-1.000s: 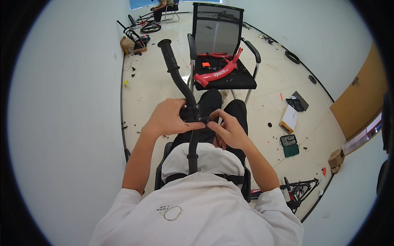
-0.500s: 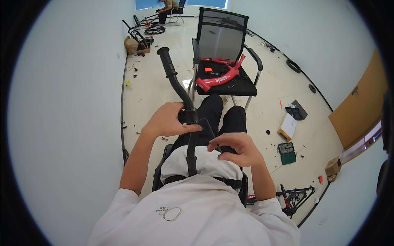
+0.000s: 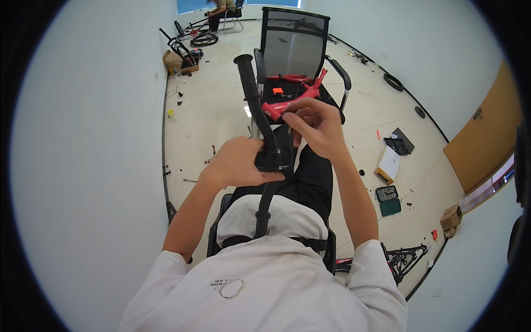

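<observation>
A black handlebar [image 3: 267,135] with a ribbed grip on its upper end stands lengthwise over my lap, its lower end against my shirt. My left hand [image 3: 235,160] is closed round its middle at the black clamp [image 3: 271,159], thumb reaching across below it. My right hand [image 3: 315,124] hovers just right of the bar, above my knees, fingers curled and pressed together. What it pinches, if anything, is hidden by the fingers. Beyond that hand a red bike frame [image 3: 274,110] lies on the seat of a black mesh-back chair [image 3: 294,41], partly covered by the hand.
An orange piece [image 3: 277,91] sits on the chair seat. On the floor at right are an opened green case [image 3: 390,206], a white-and-yellow box [image 3: 389,167] and a black frame part [image 3: 409,260]. Far left, another person [image 3: 221,12] sits beside bike parts; a wall runs along my left.
My right hand has moved up and forward, from below the clamp to beside the upper bar. The hex key that showed there is out of sight. The handlebar has shifted slightly right.
</observation>
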`<action>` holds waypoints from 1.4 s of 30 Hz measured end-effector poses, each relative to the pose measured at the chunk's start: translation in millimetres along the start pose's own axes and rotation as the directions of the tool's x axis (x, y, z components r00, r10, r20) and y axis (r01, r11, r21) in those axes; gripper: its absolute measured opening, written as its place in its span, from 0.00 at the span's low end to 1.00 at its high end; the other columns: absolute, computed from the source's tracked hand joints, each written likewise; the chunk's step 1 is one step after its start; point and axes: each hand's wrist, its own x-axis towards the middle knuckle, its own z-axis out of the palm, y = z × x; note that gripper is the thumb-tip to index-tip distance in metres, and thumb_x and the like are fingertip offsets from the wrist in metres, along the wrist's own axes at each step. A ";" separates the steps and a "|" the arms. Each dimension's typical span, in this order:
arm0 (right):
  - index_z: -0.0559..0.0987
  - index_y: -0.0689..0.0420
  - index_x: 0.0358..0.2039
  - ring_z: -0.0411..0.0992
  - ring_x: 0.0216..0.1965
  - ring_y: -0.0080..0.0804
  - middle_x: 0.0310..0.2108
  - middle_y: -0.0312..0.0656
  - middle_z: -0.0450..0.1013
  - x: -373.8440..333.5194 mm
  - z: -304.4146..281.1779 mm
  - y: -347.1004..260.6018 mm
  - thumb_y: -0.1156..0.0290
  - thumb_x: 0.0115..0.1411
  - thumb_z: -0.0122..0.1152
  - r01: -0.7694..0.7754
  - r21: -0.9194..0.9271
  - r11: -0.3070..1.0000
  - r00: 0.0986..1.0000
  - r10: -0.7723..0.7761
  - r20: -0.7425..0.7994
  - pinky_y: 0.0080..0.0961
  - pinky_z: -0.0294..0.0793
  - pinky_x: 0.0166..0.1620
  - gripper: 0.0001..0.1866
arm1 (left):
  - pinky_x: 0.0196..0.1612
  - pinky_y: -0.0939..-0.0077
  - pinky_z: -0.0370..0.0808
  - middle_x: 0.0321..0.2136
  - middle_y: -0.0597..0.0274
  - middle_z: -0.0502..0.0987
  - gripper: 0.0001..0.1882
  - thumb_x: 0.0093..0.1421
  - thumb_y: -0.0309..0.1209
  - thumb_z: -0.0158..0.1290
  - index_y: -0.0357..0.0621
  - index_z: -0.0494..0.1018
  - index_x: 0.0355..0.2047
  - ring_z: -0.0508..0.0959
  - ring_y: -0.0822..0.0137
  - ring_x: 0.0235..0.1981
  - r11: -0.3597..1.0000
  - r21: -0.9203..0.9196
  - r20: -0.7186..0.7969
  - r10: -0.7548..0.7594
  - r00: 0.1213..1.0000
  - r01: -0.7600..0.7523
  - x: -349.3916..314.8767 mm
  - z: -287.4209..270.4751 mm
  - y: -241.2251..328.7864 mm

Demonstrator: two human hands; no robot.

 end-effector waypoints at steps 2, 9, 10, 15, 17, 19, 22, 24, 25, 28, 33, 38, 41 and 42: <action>0.78 0.66 0.36 0.71 0.15 0.19 0.20 0.36 0.74 11.0 0.5 23.0 0.73 0.60 0.64 -0.062 -0.020 0.998 0.998 0.061 -0.008 0.15 0.67 0.19 0.09 | 0.27 0.70 0.71 0.13 0.59 0.72 0.29 0.43 0.55 0.69 0.39 0.74 0.25 0.75 0.59 0.17 0.999 0.032 -0.004 -0.004 1.000 0.004 -0.4 3.6 -4.5; 0.75 0.63 0.29 0.72 0.14 0.24 0.19 0.40 0.74 7.9 10.3 95.3 0.72 0.62 0.61 -0.313 0.136 0.940 0.947 0.298 0.123 0.19 0.70 0.18 0.09 | 0.27 0.71 0.70 0.15 0.56 0.72 0.33 0.40 0.58 0.70 0.37 0.74 0.25 0.72 0.57 0.17 0.998 -0.004 -0.024 0.059 0.998 -0.059 -4.0 7.3 -11.8; 0.75 0.63 0.28 0.72 0.14 0.24 0.20 0.40 0.75 2.0 12.7 97.6 0.72 0.62 0.61 -0.308 0.185 0.933 0.951 0.298 0.081 0.19 0.70 0.17 0.09 | 0.27 0.71 0.70 0.15 0.56 0.72 0.33 0.40 0.57 0.70 0.37 0.74 0.25 0.71 0.57 0.17 0.998 -0.019 -0.021 0.065 0.998 -0.065 -3.9 7.0 -11.7; 0.78 0.61 0.47 0.78 0.42 0.32 0.38 0.41 0.79 -17.0 5.2 92.6 0.72 0.59 0.63 -0.026 -0.240 0.970 0.999 0.014 -0.052 0.28 0.76 0.47 0.16 | 0.31 0.69 0.73 0.18 0.55 0.75 0.32 0.40 0.55 0.70 0.37 0.77 0.30 0.76 0.58 0.21 0.995 -0.102 0.019 -0.003 1.000 0.005 -3.3 3.5 -7.8; 0.78 0.61 0.47 0.75 0.48 0.37 0.42 0.42 0.78 -21.6 -0.7 79.8 0.71 0.54 0.67 0.253 -0.420 0.872 0.967 -0.237 0.090 0.32 0.73 0.52 0.20 | 0.33 0.69 0.75 0.20 0.54 0.77 0.32 0.40 0.55 0.69 0.38 0.78 0.32 0.78 0.57 0.23 0.995 -0.096 0.029 -0.037 0.999 0.040 -4.8 -2.4 -9.5; 0.78 0.60 0.47 0.68 0.58 0.44 0.49 0.42 0.76 -29.2 -5.8 74.9 0.62 0.45 0.74 0.344 -0.468 0.814 0.939 -0.290 0.185 0.39 0.66 0.58 0.29 | 0.32 0.70 0.75 0.21 0.55 0.77 0.33 0.40 0.55 0.70 0.36 0.78 0.32 0.78 0.57 0.23 0.998 -0.063 0.021 -0.009 1.000 0.010 -5.2 -1.6 -13.0; 0.78 0.59 0.47 0.69 0.57 0.44 0.48 0.44 0.76 -26.7 -14.8 61.9 0.54 0.44 0.75 0.443 -0.647 0.621 0.895 -0.349 0.277 0.39 0.66 0.58 0.33 | 0.31 0.72 0.74 0.20 0.57 0.77 0.33 0.39 0.52 0.71 0.34 0.76 0.31 0.77 0.59 0.22 1.000 -0.015 0.065 -0.013 0.998 0.014 -3.5 -2.7 -15.1; 0.81 0.59 0.39 0.71 0.54 0.44 0.44 0.46 0.76 -32.8 -22.0 64.1 0.50 0.46 0.74 0.415 -0.665 0.621 0.910 -0.278 0.308 0.40 0.66 0.56 0.27 | 0.29 0.73 0.73 0.19 0.58 0.77 0.32 0.38 0.50 0.73 0.34 0.76 0.31 0.76 0.62 0.20 0.989 -0.136 0.002 0.052 0.999 -0.051 -9.6 -6.4 -16.0; 0.81 0.59 0.36 0.72 0.52 0.43 0.43 0.46 0.77 -41.6 -26.4 73.2 0.51 0.47 0.73 0.397 -0.670 0.628 0.916 -0.223 0.333 0.40 0.67 0.56 0.25 | 0.28 0.74 0.72 0.19 0.59 0.76 0.32 0.38 0.50 0.73 0.35 0.75 0.31 0.76 0.64 0.20 0.976 -0.201 -0.030 0.085 0.996 -0.089 -13.4 -7.6 -16.2; 0.82 0.60 0.31 0.77 0.41 0.42 0.34 0.45 0.78 -64.8 -22.5 95.9 0.56 0.56 0.69 0.229 -0.608 0.760 0.961 -0.077 0.266 0.36 0.74 0.46 0.18 | 0.26 0.75 0.70 0.17 0.61 0.76 0.31 0.38 0.48 0.74 0.35 0.75 0.31 0.74 0.68 0.18 0.980 -0.198 -0.021 0.008 1.000 -0.012 -22.8 -15.1 -12.4; 0.81 0.60 0.37 0.77 0.32 0.29 0.31 0.44 0.79 -99.7 -2.2 162.1 0.68 0.58 0.66 -0.072 -0.356 0.932 0.953 0.169 0.251 0.28 0.76 0.37 0.10 | 0.26 0.78 0.69 0.18 0.65 0.76 0.30 0.39 0.49 0.74 0.36 0.76 0.31 0.72 0.74 0.18 0.945 -0.315 0.032 -0.080 0.996 0.086 -14.0 -7.0 -24.4; 0.81 0.59 0.39 0.71 0.29 0.20 0.31 0.36 0.78 -132.8 -1.0 203.7 0.68 0.56 0.68 -0.271 -0.302 0.914 0.935 0.324 0.141 0.19 0.72 0.34 0.12 | 0.27 0.78 0.70 0.20 0.63 0.77 0.29 0.40 0.47 0.74 0.37 0.75 0.30 0.73 0.73 0.19 0.963 -0.270 -0.055 0.009 0.998 -0.023 -6.4 2.5 -38.7; 0.81 0.60 0.38 0.73 0.28 0.24 0.30 0.39 0.78 -122.9 -8.6 194.7 0.69 0.52 0.70 -0.318 -0.314 0.895 0.917 0.374 0.140 0.23 0.73 0.33 0.13 | 0.28 0.79 0.71 0.20 0.65 0.76 0.27 0.40 0.43 0.75 0.37 0.73 0.30 0.71 0.76 0.21 0.972 -0.230 0.022 -0.047 0.999 0.051 -3.8 -4.9 -32.0; 0.81 0.61 0.37 0.73 0.28 0.27 0.30 0.40 0.78 -123.1 -11.6 193.7 0.69 0.51 0.70 -0.278 -0.390 0.878 0.933 0.344 0.108 0.24 0.74 0.33 0.14 | 0.28 0.79 0.71 0.20 0.65 0.76 0.27 0.40 0.43 0.75 0.37 0.73 0.30 0.71 0.76 0.21 0.974 -0.217 0.029 -0.055 0.998 0.061 -6.1 -4.0 -29.0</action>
